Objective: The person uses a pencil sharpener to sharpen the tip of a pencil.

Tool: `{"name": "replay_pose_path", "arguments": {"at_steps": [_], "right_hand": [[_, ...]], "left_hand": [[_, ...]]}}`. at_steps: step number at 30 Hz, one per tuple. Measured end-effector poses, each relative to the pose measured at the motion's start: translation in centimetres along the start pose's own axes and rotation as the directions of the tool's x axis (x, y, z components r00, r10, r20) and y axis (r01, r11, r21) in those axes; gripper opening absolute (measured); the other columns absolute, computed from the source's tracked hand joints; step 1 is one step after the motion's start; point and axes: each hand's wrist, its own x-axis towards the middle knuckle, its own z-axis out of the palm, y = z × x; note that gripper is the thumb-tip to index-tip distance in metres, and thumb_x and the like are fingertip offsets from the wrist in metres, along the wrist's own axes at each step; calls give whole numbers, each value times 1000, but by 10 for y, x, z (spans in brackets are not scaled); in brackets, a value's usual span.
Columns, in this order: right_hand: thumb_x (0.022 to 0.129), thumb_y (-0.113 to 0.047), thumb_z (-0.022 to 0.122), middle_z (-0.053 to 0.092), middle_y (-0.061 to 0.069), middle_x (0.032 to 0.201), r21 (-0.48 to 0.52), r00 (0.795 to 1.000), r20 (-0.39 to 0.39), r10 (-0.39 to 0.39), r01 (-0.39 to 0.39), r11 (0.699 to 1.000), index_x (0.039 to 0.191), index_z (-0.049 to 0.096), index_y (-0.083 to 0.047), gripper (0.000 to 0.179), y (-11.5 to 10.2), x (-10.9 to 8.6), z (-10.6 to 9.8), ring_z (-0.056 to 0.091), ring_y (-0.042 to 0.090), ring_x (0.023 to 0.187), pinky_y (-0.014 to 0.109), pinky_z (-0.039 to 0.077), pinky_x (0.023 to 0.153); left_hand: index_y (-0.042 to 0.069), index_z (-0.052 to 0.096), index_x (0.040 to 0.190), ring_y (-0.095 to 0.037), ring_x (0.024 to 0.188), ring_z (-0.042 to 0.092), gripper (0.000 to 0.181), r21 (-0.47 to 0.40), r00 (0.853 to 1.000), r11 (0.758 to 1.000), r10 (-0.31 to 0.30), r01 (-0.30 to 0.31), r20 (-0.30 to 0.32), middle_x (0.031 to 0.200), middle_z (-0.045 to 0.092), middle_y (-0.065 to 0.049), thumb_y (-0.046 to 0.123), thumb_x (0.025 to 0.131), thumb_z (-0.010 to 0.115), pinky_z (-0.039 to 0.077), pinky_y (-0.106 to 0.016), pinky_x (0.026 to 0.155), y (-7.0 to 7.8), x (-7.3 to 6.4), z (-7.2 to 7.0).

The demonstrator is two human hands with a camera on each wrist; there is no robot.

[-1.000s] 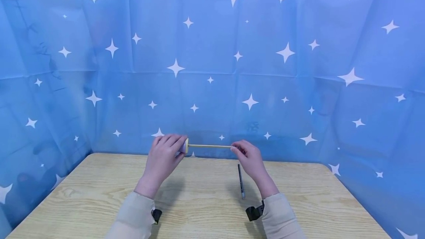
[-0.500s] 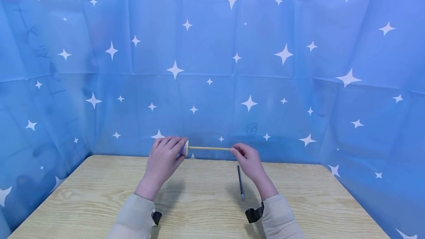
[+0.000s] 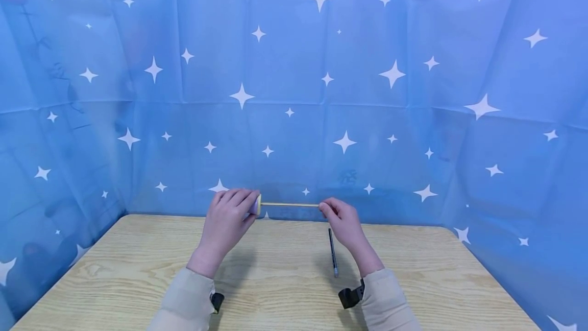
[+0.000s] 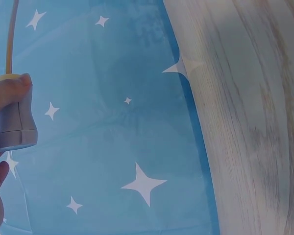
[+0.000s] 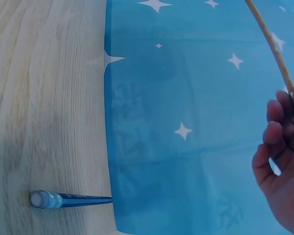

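My left hand (image 3: pixel 225 225) grips a small lavender, waisted canister (image 4: pixel 14 117) with a yellow rim (image 3: pixel 259 204), held sideways over the table's far edge. From the middle of that rim a slim, straight, yellow pencil-like stick (image 3: pixel 289 204) reaches across to the right. Thumb and fingertips of my right hand (image 3: pixel 346 222) pinch the stick's far end, where a short dark part shows in the right wrist view. The stick's other end is hidden inside the canister or behind its rim.
A dark pencil (image 3: pixel 333 253) with a pale end lies on the wooden table (image 3: pixel 285 290), just left of my right forearm. Behind the table hangs a blue curtain (image 3: pixel 294 65) with white stars. Black wrist cameras (image 3: pixel 351 297) sit at both sleeves.
The fingers of my right hand have shifted slightly on the end of the stick since a second ago. Otherwise both hands and the canister stay nearly in place.
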Motion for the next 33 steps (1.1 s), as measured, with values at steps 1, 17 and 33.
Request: {"name": "replay_pose_path", "arguments": {"at_steps": [1, 17, 33], "right_hand": [[100, -21, 55, 51, 3, 67, 3, 1000, -2, 4, -4, 1000, 82, 62, -11, 22, 0, 0, 0, 37, 18, 51, 31, 38, 52], [102, -28, 50, 58, 4, 70, 7, 1000, 12, 27, -27, 1000, 78, 63, -12, 32, 0, 0, 0, 36, 18, 51, 31, 38, 55], [96, -17, 62, 62, 0, 83, -27, 999, -16, -43, 42, 999, 113, 71, -11, 20, -6, -1, 2, 50, 15, 63, 30, 43, 55]], "left_hand": [[10, 70, 118, -25, 102, 61, 51, 1, 1000, 1000, 1, -1, -1, 108, 68, -4, 15, 69, 87, 45, -43, 86, 0, 0, 0], [10, 71, 116, -26, 100, 62, 50, -13, 1000, 1000, 16, -16, -7, 107, 69, -5, 14, 69, 87, 46, -44, 89, 1, -1, 2], [10, 68, 118, -27, 106, 61, 54, -38, 999, 998, -47, 48, 27, 111, 67, -7, 11, 68, 88, 47, -43, 89, -3, -2, -1]]}}
